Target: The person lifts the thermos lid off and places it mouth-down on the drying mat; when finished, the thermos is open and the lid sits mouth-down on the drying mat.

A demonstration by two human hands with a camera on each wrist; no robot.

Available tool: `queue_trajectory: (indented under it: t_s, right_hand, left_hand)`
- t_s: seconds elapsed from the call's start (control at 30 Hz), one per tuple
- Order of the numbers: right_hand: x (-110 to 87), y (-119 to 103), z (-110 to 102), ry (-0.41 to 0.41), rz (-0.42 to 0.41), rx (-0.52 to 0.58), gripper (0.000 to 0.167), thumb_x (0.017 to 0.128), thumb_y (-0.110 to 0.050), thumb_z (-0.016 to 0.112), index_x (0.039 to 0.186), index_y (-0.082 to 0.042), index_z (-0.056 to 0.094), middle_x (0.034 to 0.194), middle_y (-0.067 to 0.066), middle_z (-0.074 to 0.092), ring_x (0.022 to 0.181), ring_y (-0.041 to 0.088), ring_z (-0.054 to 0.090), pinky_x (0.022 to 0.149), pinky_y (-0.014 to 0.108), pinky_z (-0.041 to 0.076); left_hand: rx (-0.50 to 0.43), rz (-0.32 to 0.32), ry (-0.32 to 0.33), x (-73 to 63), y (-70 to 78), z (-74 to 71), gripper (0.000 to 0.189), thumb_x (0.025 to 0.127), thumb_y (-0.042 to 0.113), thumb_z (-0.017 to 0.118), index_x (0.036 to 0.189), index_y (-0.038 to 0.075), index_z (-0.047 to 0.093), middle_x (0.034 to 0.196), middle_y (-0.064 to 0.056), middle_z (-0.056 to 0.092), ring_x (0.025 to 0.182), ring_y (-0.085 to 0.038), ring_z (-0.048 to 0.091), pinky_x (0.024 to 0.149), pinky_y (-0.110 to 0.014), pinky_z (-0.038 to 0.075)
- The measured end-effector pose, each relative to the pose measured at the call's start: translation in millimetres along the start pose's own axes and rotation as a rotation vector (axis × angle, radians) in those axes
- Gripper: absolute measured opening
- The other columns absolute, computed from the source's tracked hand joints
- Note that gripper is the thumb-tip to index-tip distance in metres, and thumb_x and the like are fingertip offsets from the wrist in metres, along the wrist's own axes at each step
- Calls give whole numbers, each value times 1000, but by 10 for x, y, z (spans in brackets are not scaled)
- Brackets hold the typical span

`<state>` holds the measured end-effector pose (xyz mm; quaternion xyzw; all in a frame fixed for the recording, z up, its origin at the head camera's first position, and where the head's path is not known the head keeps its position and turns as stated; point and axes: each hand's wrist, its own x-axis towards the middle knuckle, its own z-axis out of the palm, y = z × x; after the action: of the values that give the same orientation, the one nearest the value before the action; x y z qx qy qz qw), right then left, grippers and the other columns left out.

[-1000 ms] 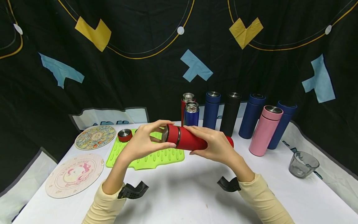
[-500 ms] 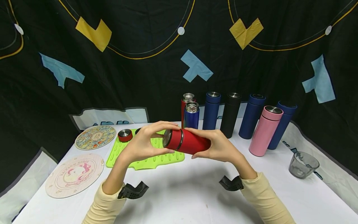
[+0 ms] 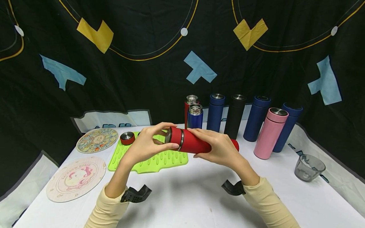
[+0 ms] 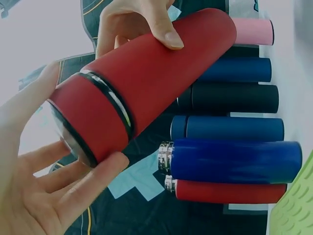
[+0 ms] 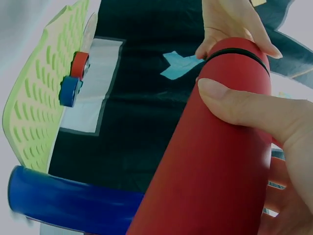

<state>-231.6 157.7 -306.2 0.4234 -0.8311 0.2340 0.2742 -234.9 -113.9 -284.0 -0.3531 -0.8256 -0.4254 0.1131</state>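
Over the table, a red thermos flask (image 3: 196,143) with a red, silver-topped lid (image 3: 176,137) is held nearly level, its lid end to the left. My left hand (image 3: 142,144) pinches the lid between thumb and fingertips; in the left wrist view, a shiny ring marks the joint between lid and body. My right hand (image 3: 219,146) grips the body, thumb and fingers on opposite sides, covering part of it. Behind the flask stand a blue flask (image 3: 195,120) and a red flask (image 3: 187,107), both with bare metal necks.
A green drying mat (image 3: 168,161) carries a red lid (image 3: 127,138) and a blue lid (image 5: 70,91). Two round placemats (image 3: 76,179) lie left. Two lidded navy flasks, a black flask (image 3: 235,117), a pink flask (image 3: 271,134) and another navy one stand right, near a glass cup (image 3: 309,167).
Half a second ago the flask tilted down more to the right and my right hand sat farther right. Now it is nearly level again, much as a second ago, with the left hand still on the lid.
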Motion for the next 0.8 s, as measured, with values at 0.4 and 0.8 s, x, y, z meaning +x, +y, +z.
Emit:
queue_trajectory:
  t_s: [0.4, 0.8]
  right_hand:
    - [-18, 70, -67, -102, 76, 305, 80, 67, -22, 90, 138, -20, 54, 115, -2, 67, 100, 15, 62, 77, 28, 56]
    - [-21, 39, -54, -61, 68, 201, 81, 66, -20, 91, 138, -20, 54, 118, 3, 66, 100, 18, 63, 76, 29, 57]
  left_hand:
    - [-41, 273, -121, 12, -16, -41, 67, 72, 10, 86, 132, 15, 57, 138, -2, 52, 123, -20, 49, 84, -37, 55]
    - [-48, 166, -43, 2, -35, -25, 65, 74, 18, 85, 133, 15, 56, 127, -1, 59, 110, -19, 55, 76, -31, 57]
